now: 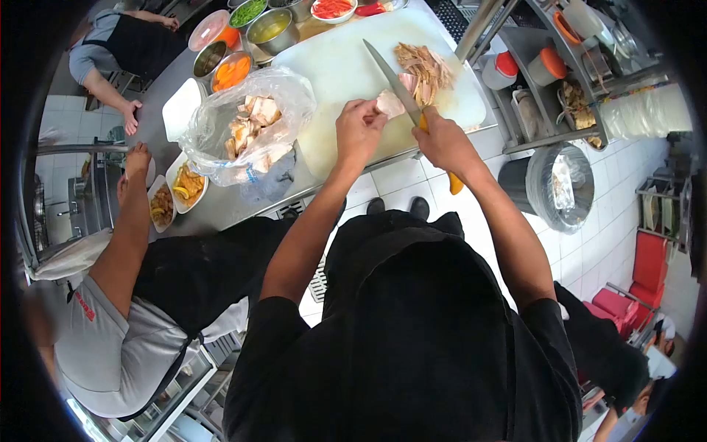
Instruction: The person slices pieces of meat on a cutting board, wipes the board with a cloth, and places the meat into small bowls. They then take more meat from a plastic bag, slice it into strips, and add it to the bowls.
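On the white cutting board [324, 62], my left hand [361, 127] has its fingers closed on a pale pink piece of meat [390, 104]. My right hand [444, 140] grips the orange handle of a long knife [388, 72], whose blade points up and left across the board, beside the piece. Sliced meat [426, 68] lies in a pile just right of the blade. Left of my left hand, a clear plastic bag [294, 92] stands open with chunks of meat [258, 118] inside.
Bowls of orange slices [232, 71], yellow liquid [271, 28] and red strips [333, 8] line the back. Two white dishes of food [188, 184] sit at left, near a co-worker's arm [121, 221]. Another person [110, 51] stands across the counter. A lined bin [563, 184] is at right.
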The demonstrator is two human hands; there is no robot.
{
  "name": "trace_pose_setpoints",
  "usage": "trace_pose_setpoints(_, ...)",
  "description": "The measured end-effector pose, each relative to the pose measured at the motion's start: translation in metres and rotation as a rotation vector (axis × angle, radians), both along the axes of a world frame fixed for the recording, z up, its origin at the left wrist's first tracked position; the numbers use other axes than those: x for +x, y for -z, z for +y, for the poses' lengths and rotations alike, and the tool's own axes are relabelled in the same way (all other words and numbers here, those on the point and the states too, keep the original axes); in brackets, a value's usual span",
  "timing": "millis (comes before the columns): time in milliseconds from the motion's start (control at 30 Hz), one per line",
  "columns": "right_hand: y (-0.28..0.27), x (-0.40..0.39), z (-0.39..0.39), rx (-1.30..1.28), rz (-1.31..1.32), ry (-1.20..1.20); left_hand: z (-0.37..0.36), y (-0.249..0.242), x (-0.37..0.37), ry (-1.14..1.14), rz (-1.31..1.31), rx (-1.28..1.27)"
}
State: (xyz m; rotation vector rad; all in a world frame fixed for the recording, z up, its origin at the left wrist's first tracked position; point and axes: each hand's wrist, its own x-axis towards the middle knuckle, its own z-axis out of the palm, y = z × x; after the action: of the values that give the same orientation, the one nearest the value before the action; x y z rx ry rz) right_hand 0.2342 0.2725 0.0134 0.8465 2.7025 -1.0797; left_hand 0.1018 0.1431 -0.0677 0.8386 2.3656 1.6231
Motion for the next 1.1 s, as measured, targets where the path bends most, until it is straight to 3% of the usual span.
trace_pose_setpoints(200, -0.002, -0.015, 0.003, 0.038, 0.009, -0.051, 0.004, 0.018, 0.003, -0.068, 0.239, -0.017)
trace_pose_setpoints(567, 0.028, -0.038, 0.000, 0.055, -0.013, -0.054, 0.008, 0.024, 0.007, -0.133, 0.241, 0.119)
trace_pose_setpoints(767, -0.014, -0.040, 0.002, -0.122, -0.094, -0.015, 0.006, 0.025, 0.005, -0.122, 0.197, 0.140)
trace_pose_setpoints(867, 0.060, -0.031, -0.005, 0.294, 0.098, -0.122, 0.006, 0.028, 0.004, -0.123, 0.232, 0.137)
trace_pose_setpoints(967, 0.052, -0.040, -0.001, 0.181, 0.094, -0.107, 0.007, 0.025, 0.001, -0.130, 0.250, 0.144)
trace_pose_setpoints(1000, 0.037, -0.042, 0.001, 0.017, 0.058, -0.086, 0.005, 0.024, 0.004, -0.120, 0.243, 0.144)
trace_pose_setpoints(1100, -0.015, -0.038, -0.008, -0.112, -0.079, -0.030, 0.006, 0.023, 0.005, -0.120, 0.204, 0.122)
